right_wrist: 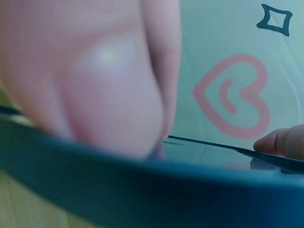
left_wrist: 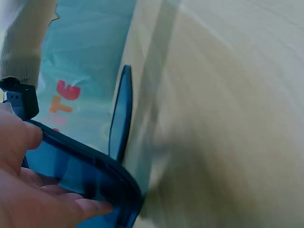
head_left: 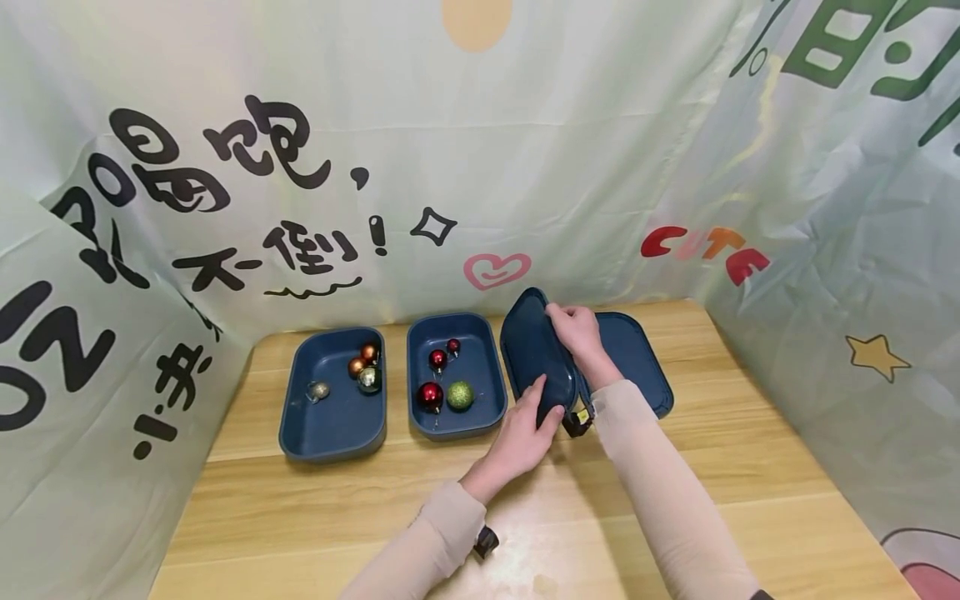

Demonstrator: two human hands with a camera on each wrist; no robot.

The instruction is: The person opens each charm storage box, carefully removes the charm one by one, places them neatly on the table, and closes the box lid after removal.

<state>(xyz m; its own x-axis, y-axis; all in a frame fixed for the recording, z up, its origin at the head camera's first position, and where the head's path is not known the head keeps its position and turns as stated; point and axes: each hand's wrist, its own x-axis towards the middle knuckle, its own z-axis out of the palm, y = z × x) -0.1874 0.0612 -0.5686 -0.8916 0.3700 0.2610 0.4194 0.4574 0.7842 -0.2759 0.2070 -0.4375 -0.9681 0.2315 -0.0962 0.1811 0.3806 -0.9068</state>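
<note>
My right hand (head_left: 577, 333) grips the far rim of a dark blue box (head_left: 536, 350), which is tipped up on its side over the table. At the near end of that box is my left hand (head_left: 522, 433), its thumb and fingers on either side of the rim (left_wrist: 90, 154). Close up in the right wrist view, my right fingers (right_wrist: 104, 90) press over the box edge (right_wrist: 199, 190), and a left fingertip (right_wrist: 287, 141) shows at the far side. Behind the tipped box lies a flat dark blue lid (head_left: 637, 362), partly hidden by my right arm.
The middle blue box (head_left: 417, 425) holds red baubles (head_left: 430, 396) and a glittery green one (head_left: 461, 395). In the left blue box (head_left: 322, 446) are copper baubles (head_left: 356, 367), a gold one (head_left: 369, 380) and a small silver one (head_left: 320, 390). A printed curtain (head_left: 585, 167) hangs behind the wooden table (head_left: 285, 525).
</note>
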